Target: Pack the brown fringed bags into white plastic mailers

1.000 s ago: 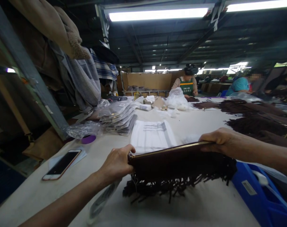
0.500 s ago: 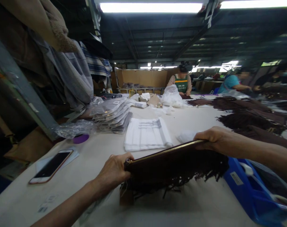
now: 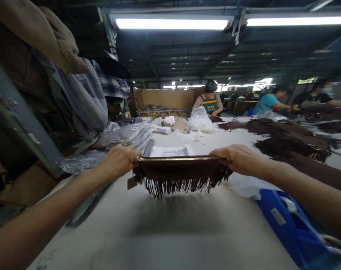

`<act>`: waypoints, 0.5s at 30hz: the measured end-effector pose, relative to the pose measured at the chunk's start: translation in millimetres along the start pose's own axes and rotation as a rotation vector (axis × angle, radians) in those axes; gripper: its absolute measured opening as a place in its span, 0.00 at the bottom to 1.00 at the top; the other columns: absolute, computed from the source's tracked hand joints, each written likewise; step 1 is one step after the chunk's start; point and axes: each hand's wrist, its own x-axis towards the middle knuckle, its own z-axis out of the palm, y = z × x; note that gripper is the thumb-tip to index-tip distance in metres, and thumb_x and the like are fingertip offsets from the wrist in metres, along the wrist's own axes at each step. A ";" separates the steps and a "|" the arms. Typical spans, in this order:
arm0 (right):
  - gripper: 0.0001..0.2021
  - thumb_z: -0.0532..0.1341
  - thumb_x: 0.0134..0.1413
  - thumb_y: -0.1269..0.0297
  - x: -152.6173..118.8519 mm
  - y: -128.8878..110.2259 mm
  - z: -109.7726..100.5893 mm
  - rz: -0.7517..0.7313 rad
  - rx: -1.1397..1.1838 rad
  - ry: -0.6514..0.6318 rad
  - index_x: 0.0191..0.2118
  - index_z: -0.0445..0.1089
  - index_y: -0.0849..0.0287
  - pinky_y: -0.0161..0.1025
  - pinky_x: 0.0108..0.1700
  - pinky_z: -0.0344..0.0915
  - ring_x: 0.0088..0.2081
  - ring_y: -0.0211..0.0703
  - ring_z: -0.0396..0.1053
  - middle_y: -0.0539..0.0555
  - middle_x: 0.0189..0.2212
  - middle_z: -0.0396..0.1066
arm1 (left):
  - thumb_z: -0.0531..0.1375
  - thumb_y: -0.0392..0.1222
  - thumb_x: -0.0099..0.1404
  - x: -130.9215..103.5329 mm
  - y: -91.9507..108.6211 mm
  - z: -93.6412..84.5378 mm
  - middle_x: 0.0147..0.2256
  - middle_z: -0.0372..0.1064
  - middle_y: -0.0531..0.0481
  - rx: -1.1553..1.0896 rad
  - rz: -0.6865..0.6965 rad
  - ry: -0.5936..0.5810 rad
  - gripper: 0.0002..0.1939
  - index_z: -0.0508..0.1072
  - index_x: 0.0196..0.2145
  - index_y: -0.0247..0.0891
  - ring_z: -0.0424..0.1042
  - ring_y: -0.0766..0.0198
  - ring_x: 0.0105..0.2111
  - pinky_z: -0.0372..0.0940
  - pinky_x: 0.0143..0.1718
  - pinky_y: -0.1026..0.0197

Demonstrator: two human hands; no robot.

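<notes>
My left hand (image 3: 121, 159) and right hand (image 3: 234, 158), each grip clamped on the fringed brown pouch (image 3: 181, 169), gold zipper (image 3: 181, 159) uppermost, held above the worktop (image 3: 181, 240)

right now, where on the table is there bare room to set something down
The widest bare patch is the near table, below the held-up fringed pouch and left of the blue bin. A smaller one lies beyond the pouch, between the white plastic bag and the dark fringed pile. Crowded: far left, with stacked packets, and the right, under that pile.
</notes>
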 end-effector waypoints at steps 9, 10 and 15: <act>0.19 0.50 0.50 0.81 -23.9 -30.8 77.1 -0.251 -0.163 0.423 0.46 0.68 0.65 0.39 0.35 0.65 0.33 0.43 0.71 0.58 0.36 0.75 | 0.50 0.28 0.63 -51.9 6.6 49.4 0.26 0.66 0.47 0.397 0.429 0.482 0.11 0.72 0.36 0.32 0.63 0.61 0.24 0.54 0.29 0.58; 0.19 0.49 0.50 0.82 -34.8 -41.0 94.7 -0.289 -0.163 0.492 0.46 0.67 0.67 0.39 0.35 0.66 0.33 0.43 0.71 0.59 0.37 0.74 | 0.50 0.28 0.63 -66.2 13.6 63.0 0.27 0.67 0.47 0.389 0.458 0.494 0.11 0.71 0.37 0.31 0.64 0.62 0.24 0.55 0.29 0.57; 0.22 0.45 0.51 0.83 -100.2 -91.6 162.2 -0.312 -0.089 0.540 0.46 0.69 0.64 0.38 0.39 0.69 0.39 0.43 0.73 0.56 0.40 0.75 | 0.50 0.28 0.63 -156.7 51.7 129.8 0.33 0.72 0.47 0.221 0.431 0.382 0.14 0.72 0.41 0.35 0.70 0.61 0.32 0.62 0.40 0.54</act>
